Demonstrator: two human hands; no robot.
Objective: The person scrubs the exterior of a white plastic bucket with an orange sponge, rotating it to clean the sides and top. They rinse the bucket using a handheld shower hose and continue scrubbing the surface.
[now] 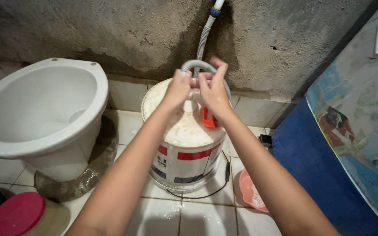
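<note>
1. Floor tiles (206,218), pale and wet-looking, nearest the camera. Red round lid (16,214) on a container at near left. Pink bowl (251,192) on the tiles at near right, just beside the bucket.
2. White toilet bowl (44,113) on the left, no seat fitted, standing on a dark base.
3. White bucket (184,148) in the centre, red and blue bands on its side, pale liquid almost up to the rim. Thin black cord (224,175) runs down its right side onto the floor. Orange object (208,118) inside at the right edge, partly hidden by the right wrist.
4. Left hand (178,87) over the bucket's far rim, fingers curled shut around the hose's looped end.
5. Right hand (213,87) touching the left one, also closed on the same loop, thumb raised.
6. Grey corrugated hose (203,43) comes down the far wall and bends into an arch above both hands, over the bucket.
7. Rough grey concrete wall (285,39) at the far side. Blue patterned panel (355,126) along the right.
</note>
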